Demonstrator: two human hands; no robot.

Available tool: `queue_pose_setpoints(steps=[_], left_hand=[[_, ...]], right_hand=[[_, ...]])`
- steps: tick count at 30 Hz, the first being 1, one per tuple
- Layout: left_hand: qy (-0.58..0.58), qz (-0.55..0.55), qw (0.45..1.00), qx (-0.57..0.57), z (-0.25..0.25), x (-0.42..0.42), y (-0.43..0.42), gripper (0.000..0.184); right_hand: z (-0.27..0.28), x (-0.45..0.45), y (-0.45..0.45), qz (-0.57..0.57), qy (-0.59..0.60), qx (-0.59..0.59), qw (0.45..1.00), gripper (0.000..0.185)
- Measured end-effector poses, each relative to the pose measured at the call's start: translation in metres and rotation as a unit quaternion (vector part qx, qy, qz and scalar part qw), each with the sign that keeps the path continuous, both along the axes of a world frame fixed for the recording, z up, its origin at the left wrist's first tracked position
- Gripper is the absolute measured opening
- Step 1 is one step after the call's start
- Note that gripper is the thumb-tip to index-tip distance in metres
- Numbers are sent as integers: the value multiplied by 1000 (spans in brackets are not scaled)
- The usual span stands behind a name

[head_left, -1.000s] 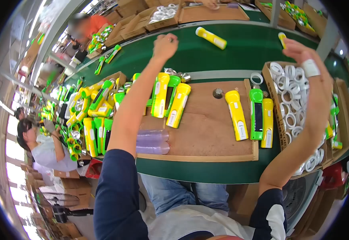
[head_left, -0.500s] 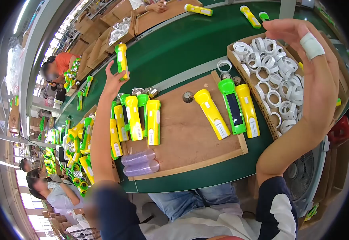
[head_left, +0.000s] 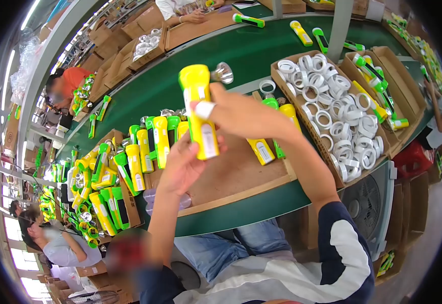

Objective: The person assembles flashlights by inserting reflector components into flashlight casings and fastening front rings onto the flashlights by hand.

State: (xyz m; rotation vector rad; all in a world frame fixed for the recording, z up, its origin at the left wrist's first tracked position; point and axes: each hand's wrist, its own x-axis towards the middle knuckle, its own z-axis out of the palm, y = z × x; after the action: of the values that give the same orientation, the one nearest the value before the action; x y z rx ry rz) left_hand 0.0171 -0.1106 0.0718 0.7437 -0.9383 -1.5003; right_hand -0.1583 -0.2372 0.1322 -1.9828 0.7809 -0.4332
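A yellow and green flashlight (head_left: 196, 83) is held up over the wooden board, its wide head pointing up. My left hand (head_left: 183, 164) is closed around its lower end. Around its middle and upper part, my right hand (head_left: 251, 114) is closed, a white bandage (head_left: 204, 109) on one finger. A silver reflector (head_left: 224, 73) sticks out beside the flashlight's head, just above my right hand; whether it is attached or held is hidden. Behind my left hand stands a row of flashlights (head_left: 160, 137). Another yellow flashlight (head_left: 261, 151) lies below my right forearm.
A carton of white rings (head_left: 323, 119) stands right of the wooden board (head_left: 241, 185). Flashlights fill a box (head_left: 383, 96) beyond it and a heap (head_left: 86, 187) at left. More lie on the green belt (head_left: 180, 58). Clear plastic discs (head_left: 167, 202) sit at the board's left corner. Other people work nearby.
My left hand has brought a flashlight from the belt side to the middle. My right hand has swung down from above the rings carton and closed on the flashlight.
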Motion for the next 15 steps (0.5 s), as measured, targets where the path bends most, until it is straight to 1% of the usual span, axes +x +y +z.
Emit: queue_pose_setpoints(steps=[1, 3, 4, 6, 7, 9, 10, 11, 12, 13, 15], left_hand=[[-13, 8, 1000, 17, -4, -6, 7, 58], [45, 37, 997, 43, -14, -5, 22, 56], [27, 60, 997, 43, -16, -6, 27, 55], [-9, 112, 993, 45, -19, -8, 39, 54], [-61, 129, 989, 34, -22, -9, 44, 53], [-165, 158, 973, 12, -28, -11, 54, 51], [-131, 159, 979, 1, -31, -13, 57, 51], [-124, 151, 981, -9, -33, -12, 60, 52], [-117, 144, 982, -19, -36, -11, 64, 53], [-109, 136, 984, -29, -38, -10, 67, 54], [-125, 147, 981, -27, -39, -16, 74, 59]], right_hand=[[-6, 9, 6, 24, -10, 11, 1000, 69], [-11, 14, 16, 76, -3, 12, 997, 67], [-11, 16, 19, 104, 0, 11, 995, 66], [-10, 18, 20, 161, -11, 50, 986, 66], [-9, 18, 19, 188, -17, 68, 980, 66], [0, 14, 21, 184, 2, 21, 983, 71], [1, 15, 19, 181, 29, 5, 983, 72], [1, 17, 16, 177, 57, -11, 982, 74], [-14, 24, 10, 210, 29, -33, 977, 76], [-25, 27, 5, 231, 2, 23, 973, 75], [-30, 30, 2, 271, -51, 132, 952, 73]])
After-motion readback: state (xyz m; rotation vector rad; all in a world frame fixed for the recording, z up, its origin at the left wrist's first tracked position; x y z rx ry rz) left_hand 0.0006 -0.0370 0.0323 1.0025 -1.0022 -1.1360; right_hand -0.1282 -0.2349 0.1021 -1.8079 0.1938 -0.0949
